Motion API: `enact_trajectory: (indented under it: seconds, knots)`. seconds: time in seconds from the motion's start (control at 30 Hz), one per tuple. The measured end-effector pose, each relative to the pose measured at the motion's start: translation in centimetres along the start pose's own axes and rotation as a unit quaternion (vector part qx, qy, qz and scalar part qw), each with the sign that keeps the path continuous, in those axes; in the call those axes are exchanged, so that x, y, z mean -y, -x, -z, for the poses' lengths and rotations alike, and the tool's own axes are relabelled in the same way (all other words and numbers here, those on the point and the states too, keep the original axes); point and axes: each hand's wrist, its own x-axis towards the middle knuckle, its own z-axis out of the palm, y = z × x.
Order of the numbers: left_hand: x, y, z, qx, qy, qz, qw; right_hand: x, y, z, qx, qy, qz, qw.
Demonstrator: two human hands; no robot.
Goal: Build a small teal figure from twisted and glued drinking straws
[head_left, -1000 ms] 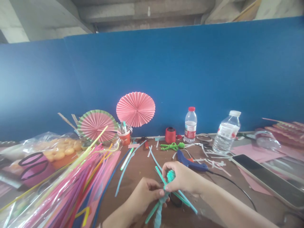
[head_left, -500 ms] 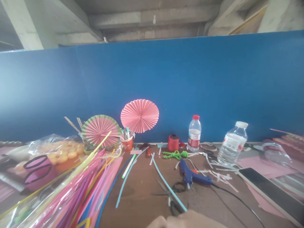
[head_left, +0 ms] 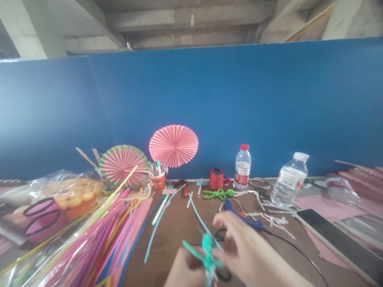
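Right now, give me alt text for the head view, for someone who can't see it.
Two hands, left and right, work at a blurred green craft figure over a brown table. Around them lie colorful strips, a blue glue gun and a phone, with paper fans and bottles behind.

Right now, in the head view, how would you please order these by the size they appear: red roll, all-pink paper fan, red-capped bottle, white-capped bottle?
Largest to smallest:
1. All-pink paper fan
2. White-capped bottle
3. Red-capped bottle
4. Red roll
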Motion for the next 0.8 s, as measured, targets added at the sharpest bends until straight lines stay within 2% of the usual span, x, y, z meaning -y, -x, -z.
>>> enact_trajectory:
  seconds: [0.03,0.07,0.1,0.13,0.2,0.3,0.43,0.57,0.7,0.8]
  knots:
    - [-0.5,-0.5,0.4,-0.02,0.002,-0.016,1.0,-0.2,-0.5,1.0,-0.056,-0.002,-0.025,0.998]
    - [-1.0,-0.9,0.8,-0.094,0.02,-0.06,0.994,-0.5,-1.0,1.7,-0.085,-0.001,-0.047,0.995]
    - [-1.5,-1.2,1.1,-0.171,0.035,-0.093,0.98,-0.9,-1.3,2.3,-0.091,-0.001,-0.063,0.994]
    - [-1.8,-1.4,1.4,-0.213,0.038,-0.119,0.969,-1.4,-1.7,2.6,-0.085,-0.001,-0.073,0.994]
    - [-2.2,-1.6,1.9,-0.255,0.041,-0.149,0.955,-2.2,-2.0,2.4,-0.068,0.009,-0.08,0.994]
    - [-2.1,-1.6,2.1,-0.254,0.032,-0.152,0.955,-2.9,-2.2,0.8,-0.035,0.037,-0.068,0.996]
    - [-1.9,-1.7,2.1,-0.295,0.038,-0.146,0.944,-3.5,-3.1,-2.4,0.041,0.07,-0.053,0.995]
    - [-2.0,-1.8,2.1,-0.3,0.04,-0.163,0.939,-3.7,-6.0,-5.1,0.05,0.096,-0.079,0.991]
    - [-2.2,-1.7,2.1,-0.251,0.057,-0.198,0.946,-4.0,-9.4,-6.6,0.051,0.102,-0.122,0.986]
    - [-2.4,-1.7,1.9,-0.215,0.083,-0.203,0.951,-4.2,-10.7,-6.8,0.052,0.084,-0.146,0.984]
